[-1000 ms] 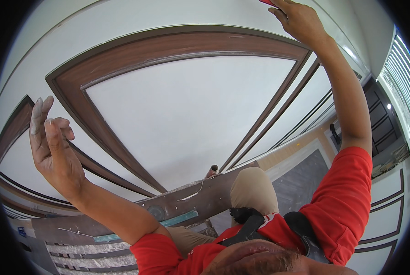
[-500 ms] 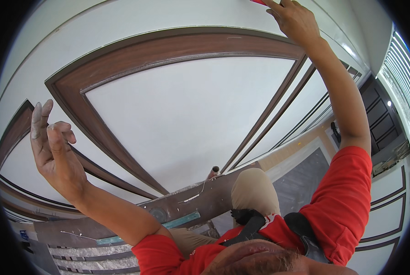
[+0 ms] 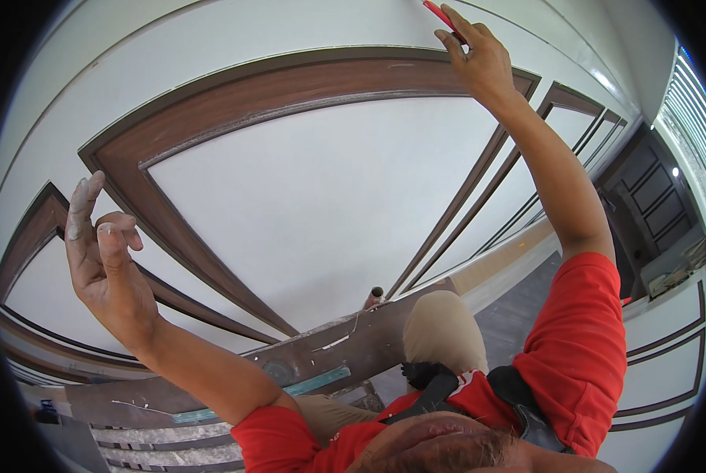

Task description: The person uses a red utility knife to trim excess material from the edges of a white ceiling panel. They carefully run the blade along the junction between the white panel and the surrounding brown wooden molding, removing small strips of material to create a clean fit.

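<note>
Some pale dust (image 3: 78,225) coated the left hand (image 3: 113,272), empty and raised with its fingers loosely bent. Rightward from that hand, a brown frame (image 3: 290,85) bordered a white panel (image 3: 321,197). Farther right, the right hand (image 3: 483,67) gripped a red tool (image 3: 441,20), which jutted up and left past its fingers.

My right hand (image 3: 483,67), raised at the far right, grips a slim, bright-red tool (image 3: 436,13) near the smooth white wall (image 3: 282,30). On the left I hold up my left hand (image 3: 116,264), dusted pale, fingers loosely curled. Between them, a brown wooden frame (image 3: 313,85) borders a white flat panel (image 3: 329,173); nearer lies a long dark-brown plank (image 3: 368,335).
</note>
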### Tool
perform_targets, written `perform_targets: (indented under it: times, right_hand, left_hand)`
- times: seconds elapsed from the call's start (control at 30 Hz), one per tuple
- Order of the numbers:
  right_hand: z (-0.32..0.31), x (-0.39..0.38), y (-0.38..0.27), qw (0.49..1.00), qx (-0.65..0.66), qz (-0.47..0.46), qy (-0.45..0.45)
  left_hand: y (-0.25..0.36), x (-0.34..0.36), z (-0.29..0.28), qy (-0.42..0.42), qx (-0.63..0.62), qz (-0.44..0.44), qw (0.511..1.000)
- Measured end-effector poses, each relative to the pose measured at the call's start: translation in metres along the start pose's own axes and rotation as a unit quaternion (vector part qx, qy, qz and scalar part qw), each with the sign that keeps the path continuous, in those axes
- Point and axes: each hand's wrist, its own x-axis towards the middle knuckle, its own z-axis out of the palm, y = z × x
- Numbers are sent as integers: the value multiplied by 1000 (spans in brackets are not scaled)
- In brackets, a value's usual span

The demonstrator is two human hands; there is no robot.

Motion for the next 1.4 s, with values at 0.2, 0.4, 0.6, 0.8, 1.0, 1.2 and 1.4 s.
perform_targets:
  times: [0.2,0.4,0.6,0.8,1.0,1.2,1.4]
  right_hand:
    - [-27,15,1,998,-27,-45,-31]
    - [-58,31,-10,989,-87,-64,-99]
    - [-64,46,-5,979,-118,-102,-132]
    - [-80,61,-20,965,-160,-123,-166]
    - [-67,60,-12,963,-180,-136,-149]
    - [-29,38,12,925,-277,-256,28]
    - [-15,32,20,950,-204,-231,45]
  left_hand:
    - [1,1,9,12,3,8,1000]
    - [-4,1,14,25,-3,8,1000]
    - [-3,1,15,29,-9,8,999]
    - [-8,0,6,15,4,-4,1000]
    - [-8,0,8,2,-7,-1,1000]
    - [3,1,23,18,-36,8,999]
    - [10,1,24,27,-20,11,999]
